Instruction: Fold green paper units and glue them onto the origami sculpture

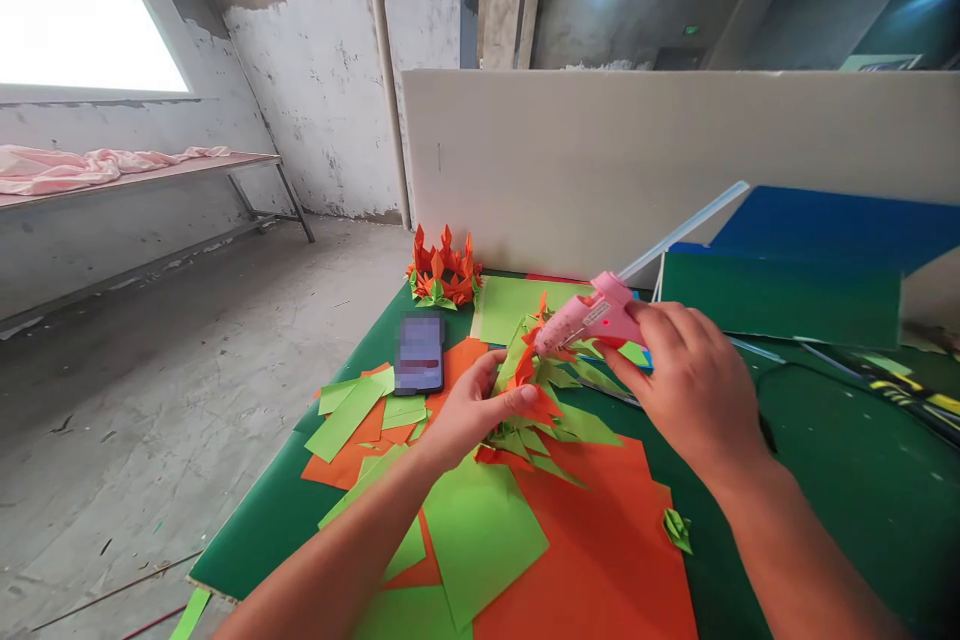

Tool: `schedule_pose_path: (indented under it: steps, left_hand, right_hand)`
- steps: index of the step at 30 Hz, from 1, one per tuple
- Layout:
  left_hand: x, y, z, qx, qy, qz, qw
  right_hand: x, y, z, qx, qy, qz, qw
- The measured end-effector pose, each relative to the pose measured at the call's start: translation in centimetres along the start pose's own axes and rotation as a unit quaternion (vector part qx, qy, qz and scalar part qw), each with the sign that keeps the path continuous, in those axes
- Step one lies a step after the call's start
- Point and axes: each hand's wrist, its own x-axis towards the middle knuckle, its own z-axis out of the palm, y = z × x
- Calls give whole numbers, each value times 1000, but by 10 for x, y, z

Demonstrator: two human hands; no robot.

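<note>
My left hand (480,407) is closed around an orange and green folded-paper piece (523,367), thumb on the near side. My right hand (694,385) grips the handle of a pink hot glue gun (589,317). A clear glue stick (686,230) juts from the gun's back end. The nozzle points down to the left and meets or almost meets the orange folds; the exact contact is hidden. Beneath the hands lie green paper sheets (480,530) and a large orange sheet (600,540). One small green folded piece (676,530) rests to the right.
An orange and green paper crown (444,270) stands at the table's far left corner, near a phone (420,353). Blue and green boards (787,295) lean at the back right. Cutters (915,400) and a cable lie on the right of the green table (832,510).
</note>
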Motion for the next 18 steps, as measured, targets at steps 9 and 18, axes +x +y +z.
schedule_pose_path:
  steps: [9,18]
  left_hand:
    - [0,0,2,-40,-8,10,999]
    - [0,-2,3,-48,3,19,999]
  right_hand:
    - [3,2,-5,-6,34,-5,999]
    - [3,2,-6,-23,43,-7,999]
